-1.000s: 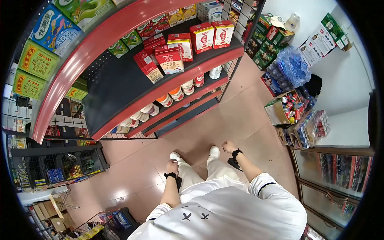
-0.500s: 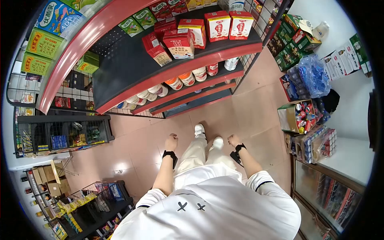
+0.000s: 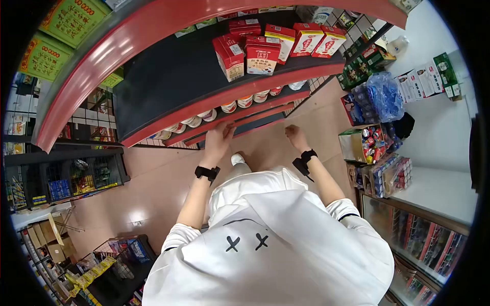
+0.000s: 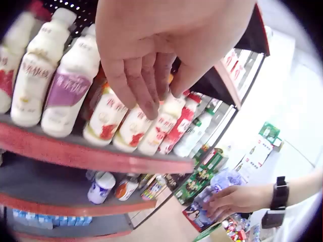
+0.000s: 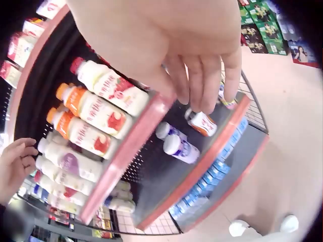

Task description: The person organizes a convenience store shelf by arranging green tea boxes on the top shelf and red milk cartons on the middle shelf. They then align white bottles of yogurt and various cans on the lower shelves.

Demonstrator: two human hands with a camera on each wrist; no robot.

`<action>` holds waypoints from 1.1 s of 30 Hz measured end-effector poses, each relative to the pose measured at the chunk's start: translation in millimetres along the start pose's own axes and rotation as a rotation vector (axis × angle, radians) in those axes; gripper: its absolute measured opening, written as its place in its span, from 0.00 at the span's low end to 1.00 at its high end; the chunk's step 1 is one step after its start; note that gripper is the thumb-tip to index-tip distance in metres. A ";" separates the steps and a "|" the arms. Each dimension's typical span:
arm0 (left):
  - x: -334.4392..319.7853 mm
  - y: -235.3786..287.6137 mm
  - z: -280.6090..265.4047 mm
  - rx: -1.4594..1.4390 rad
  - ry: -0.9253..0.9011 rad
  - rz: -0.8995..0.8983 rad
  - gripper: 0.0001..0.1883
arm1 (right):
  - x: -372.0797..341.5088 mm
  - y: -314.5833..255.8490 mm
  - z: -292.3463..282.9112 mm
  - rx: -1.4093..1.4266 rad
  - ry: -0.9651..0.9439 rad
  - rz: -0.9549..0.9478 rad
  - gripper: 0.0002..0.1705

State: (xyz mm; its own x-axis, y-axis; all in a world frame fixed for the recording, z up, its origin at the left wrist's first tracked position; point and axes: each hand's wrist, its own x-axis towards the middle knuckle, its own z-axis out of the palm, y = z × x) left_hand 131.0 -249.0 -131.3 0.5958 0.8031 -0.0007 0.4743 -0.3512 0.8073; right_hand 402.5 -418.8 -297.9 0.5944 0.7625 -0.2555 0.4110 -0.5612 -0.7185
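Note:
My left hand (image 3: pixel 218 142) holds nothing and reaches out in front of the shelf unit, its fingers loosely bent. In the left wrist view it hangs before a row of white drink bottles, one with a purple label (image 4: pixel 68 96). My right hand (image 3: pixel 297 137), also holding nothing, is held forward over the floor to the right. The right wrist view shows its fingers hanging loosely, with orange-capped bottles (image 5: pixel 96 108) on the shelf beside it. Above that row, red-and-white drink cartons (image 3: pixel 263 55) stand on the black upper shelf (image 3: pixel 168 76).
Lower shelves carry a few small bottles (image 5: pixel 181 148) and blue packs (image 5: pixel 212 176). To the right are an open carton of colourful goods (image 3: pixel 352 145), blue plastic-wrapped packs (image 3: pixel 384 97) and a glass-fronted cabinet (image 3: pixel 388 224). A black rack (image 3: pixel 115 176) stands at the left.
The shelf unit appears closer as I have stepped toward it. My left hand has risen and moved forward to the shelf front. My right hand has also moved forward, less far.

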 end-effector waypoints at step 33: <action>135.4 125.8 -74.6 0.226 0.211 0.449 0.47 | 22.5 -289.4 -102.6 0.330 0.518 -0.661 0.33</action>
State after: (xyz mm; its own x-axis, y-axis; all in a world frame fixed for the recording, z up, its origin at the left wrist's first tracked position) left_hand 222.9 -148.6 14.2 0.6394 0.6217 0.4524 0.3446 -0.7577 0.5542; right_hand 367.8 -272.3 -29.3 0.5773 0.6113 0.5413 0.6071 0.1219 -0.7852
